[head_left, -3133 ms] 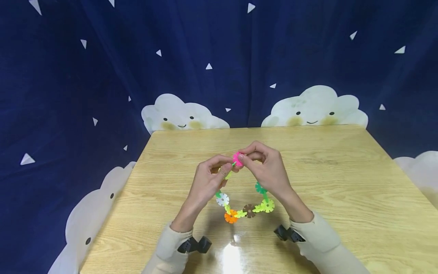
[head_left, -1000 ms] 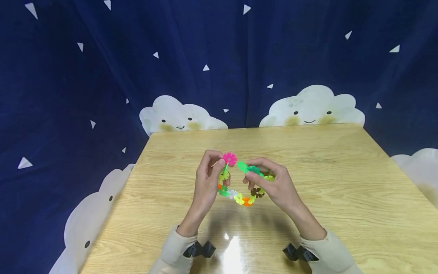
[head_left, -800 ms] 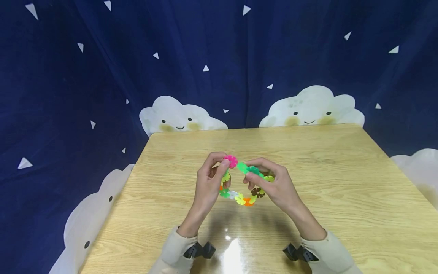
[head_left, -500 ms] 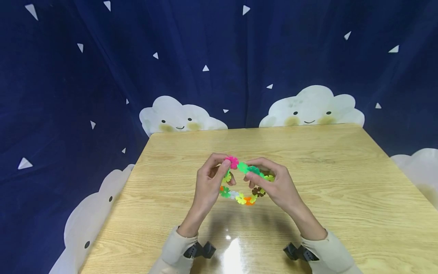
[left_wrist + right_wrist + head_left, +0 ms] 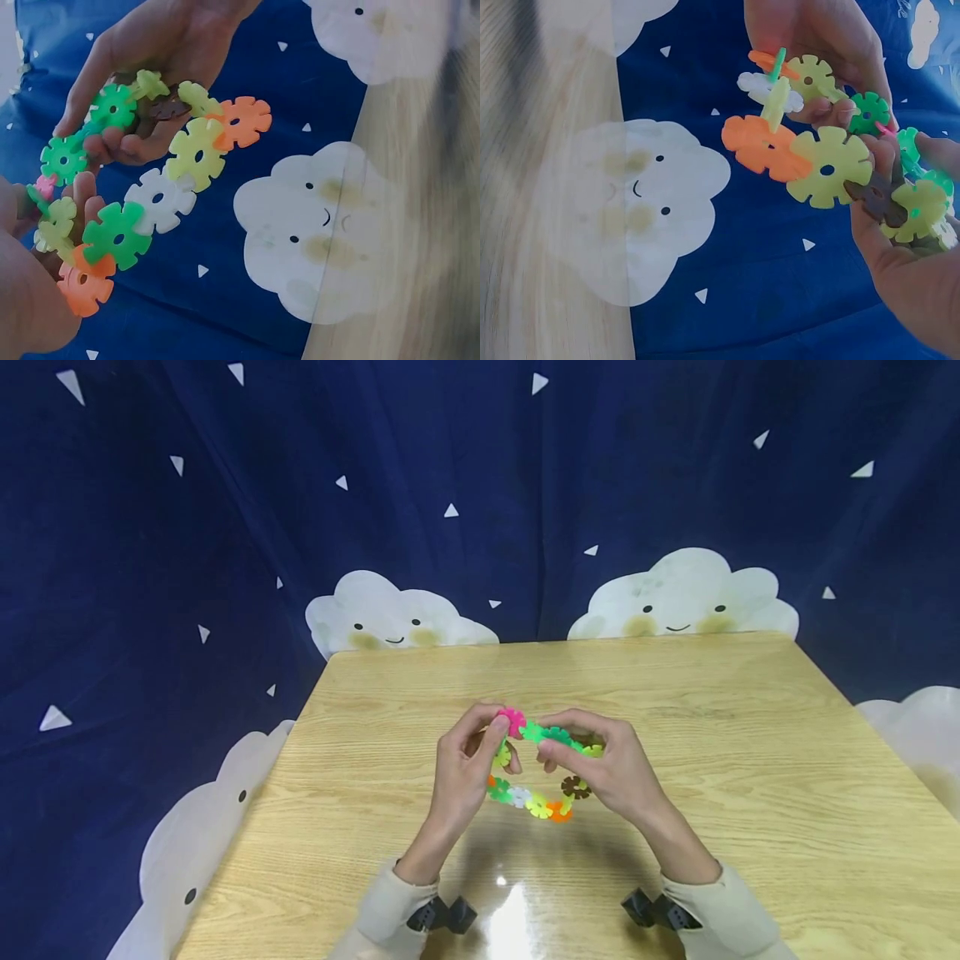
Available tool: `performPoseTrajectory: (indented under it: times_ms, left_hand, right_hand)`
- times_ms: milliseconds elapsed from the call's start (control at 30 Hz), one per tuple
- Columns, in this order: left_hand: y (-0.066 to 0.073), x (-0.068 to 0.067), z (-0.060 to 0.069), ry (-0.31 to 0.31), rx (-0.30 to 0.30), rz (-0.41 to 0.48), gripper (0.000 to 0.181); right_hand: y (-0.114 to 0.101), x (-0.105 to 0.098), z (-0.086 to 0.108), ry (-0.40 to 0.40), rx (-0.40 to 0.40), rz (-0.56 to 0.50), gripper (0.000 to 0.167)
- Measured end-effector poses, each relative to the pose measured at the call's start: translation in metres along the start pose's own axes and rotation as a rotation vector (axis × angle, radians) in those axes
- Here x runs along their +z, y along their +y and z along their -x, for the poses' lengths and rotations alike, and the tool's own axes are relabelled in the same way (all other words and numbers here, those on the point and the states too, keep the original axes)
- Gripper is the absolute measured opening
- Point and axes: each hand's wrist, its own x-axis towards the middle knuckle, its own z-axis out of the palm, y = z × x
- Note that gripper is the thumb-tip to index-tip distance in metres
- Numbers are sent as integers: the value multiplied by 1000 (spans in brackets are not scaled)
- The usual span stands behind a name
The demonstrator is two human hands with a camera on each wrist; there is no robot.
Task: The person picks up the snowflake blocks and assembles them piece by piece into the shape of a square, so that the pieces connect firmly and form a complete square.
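A chain of flower-shaped plastic snowflake discs hangs in a loop between both hands above the table. My left hand (image 5: 459, 781) pinches the pink disc (image 5: 513, 722) between thumb and fingers. Curled around the dark green disc (image 5: 557, 737) is my right hand (image 5: 621, 770). The light green disc (image 5: 531, 732) sits between these two, its rim meeting the pink one; whether they interlock cannot be told. Lower in the loop are a white disc (image 5: 160, 199), an orange disc (image 5: 244, 122), a yellow disc (image 5: 829, 169) and a brown disc (image 5: 575, 787). Fingers hide part of the chain.
The wooden table (image 5: 712, 760) spreads beneath the hands, with a bright light reflection (image 5: 510, 927) near its front. Behind it hangs a dark blue curtain (image 5: 420, 460) with white triangles and smiling clouds (image 5: 686, 597). Black wrist cameras (image 5: 442, 914) sit at the sleeves.
Both hands were at the pink disc about three seconds ago. The right hand then took the green end of the chain, and the left has brought the pink disc rightward against the light green one.
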Motion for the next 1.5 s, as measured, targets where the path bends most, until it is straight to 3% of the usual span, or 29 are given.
performPoseTrajectory:
  times_ms: [233,367,567,700,833,967,1100,1233,1500]
  left_hand:
    - [-1,6,2,19,7,-21,17]
    - [1,10,-2,35,-12,5,17]
    - [2,9,-10,148,-94,109,23]
    - [-1,6,-14,248,-161,143,21]
    - [-6,4,-17,276,-237,157,20]
    - [-12,0,-18,241,-309,70,27]
    - [-20,-9,-22,115,-388,-43,39]
    - [-33,-15,-29,5,-487,-4,47]
    - [-70,-15,-34,-78,-637,69,56]
  right_hand:
    - [-1,-2,-1,-1,42,-18,16]
    - [3,-6,0,8,83,-61,23]
    - [17,-12,9,94,110,-194,37]
    - [29,-11,14,104,105,-229,27]
    - [37,-9,14,85,103,-189,17]
    - [46,-13,8,133,187,-183,19]
    - [64,-23,2,196,309,-235,24]
    - [84,-32,-3,210,415,-213,26]
    - [112,-43,-9,155,625,-147,42]
